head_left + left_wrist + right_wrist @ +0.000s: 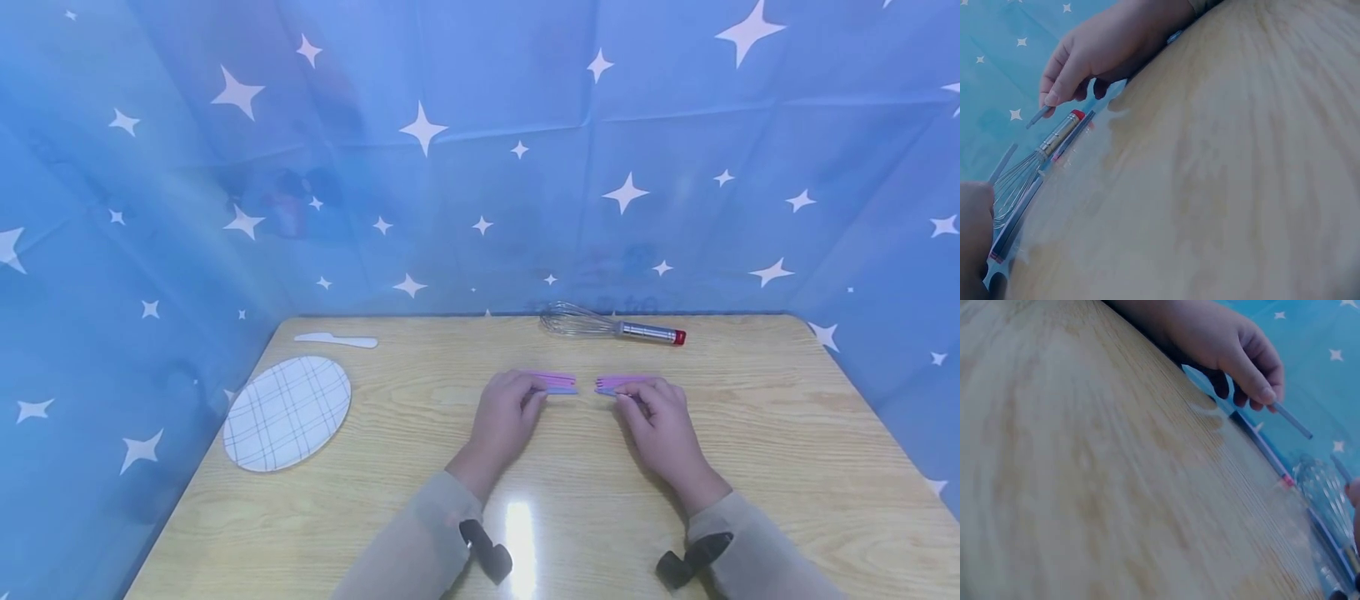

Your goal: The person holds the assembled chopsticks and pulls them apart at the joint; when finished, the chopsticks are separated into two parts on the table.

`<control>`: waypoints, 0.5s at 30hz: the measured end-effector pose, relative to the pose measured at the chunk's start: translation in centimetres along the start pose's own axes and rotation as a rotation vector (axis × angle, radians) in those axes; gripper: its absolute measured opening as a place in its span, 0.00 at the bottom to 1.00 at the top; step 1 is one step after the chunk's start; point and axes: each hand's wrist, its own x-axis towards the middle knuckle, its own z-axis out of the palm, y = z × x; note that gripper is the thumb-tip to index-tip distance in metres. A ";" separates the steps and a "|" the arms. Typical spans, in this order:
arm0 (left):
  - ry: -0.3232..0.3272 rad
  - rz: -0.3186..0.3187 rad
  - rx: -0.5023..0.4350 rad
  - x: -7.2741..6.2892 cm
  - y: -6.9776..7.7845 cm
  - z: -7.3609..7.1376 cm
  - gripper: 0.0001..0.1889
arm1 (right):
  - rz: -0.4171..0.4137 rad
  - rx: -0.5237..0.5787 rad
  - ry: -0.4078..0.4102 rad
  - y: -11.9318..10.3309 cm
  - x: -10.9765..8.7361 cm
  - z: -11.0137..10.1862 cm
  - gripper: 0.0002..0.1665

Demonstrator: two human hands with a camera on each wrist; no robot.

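Observation:
My left hand point(508, 417) pinches a thin blue stick point(562, 391) between thumb and fingers. Opposite it, my right hand point(660, 425) pinches another blue stick point(604, 391), its tip facing the first across a small gap. Both held sticks are raised above the table in the wrist views. Just behind the left fingers lie pink sticks point(553, 379), and a second group of pink sticks point(617, 381) lies behind the right fingers. The left wrist view shows my right hand point(1104, 53) at the top; the right wrist view shows my left hand point(1222, 344) likewise.
A whisk point(611, 325) with a red-tipped handle lies near the table's back edge. At the left are an oval plate point(288, 414) with a checked pattern and a white knife point(337, 340). A blue star-printed curtain point(480, 183) surrounds the wooden table point(600, 517).

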 end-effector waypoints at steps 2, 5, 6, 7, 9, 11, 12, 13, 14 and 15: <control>0.011 0.008 0.002 0.0 0.0 0.0 0.06 | 0.005 0.004 0.007 0.1 0.0 0.0 0.07; 0.025 0.014 0.009 -0.1 -0.1 0.1 0.06 | -0.007 -0.004 0.016 0.2 0.0 0.0 0.06; 0.032 0.010 0.014 -0.1 -0.1 0.1 0.06 | -0.012 -0.011 0.022 0.2 0.0 0.0 0.06; 0.037 0.004 0.024 -0.1 -0.1 0.1 0.06 | -0.021 -0.019 0.028 0.2 0.0 0.0 0.06; 0.039 -0.012 0.042 -0.2 -0.2 0.2 0.05 | -0.045 -0.039 0.041 0.2 0.0 0.0 0.05; 0.033 -0.030 0.060 -0.3 -0.2 0.2 0.05 | -0.078 -0.064 0.052 0.3 0.1 -0.1 0.06; 0.030 -0.036 0.067 -0.3 -0.2 0.2 0.05 | -0.095 -0.076 0.059 0.3 0.1 -0.1 0.06; 0.026 -0.043 0.073 -0.3 -0.3 0.3 0.05 | -0.116 -0.088 0.065 0.4 0.2 -0.1 0.06; 0.022 -0.048 0.082 -0.3 -0.3 0.3 0.04 | -0.135 -0.100 0.073 0.5 0.3 -0.2 0.07; 0.018 -0.054 0.089 -0.3 -0.3 0.3 0.04 | -0.155 -0.108 0.081 0.6 0.4 -0.3 0.07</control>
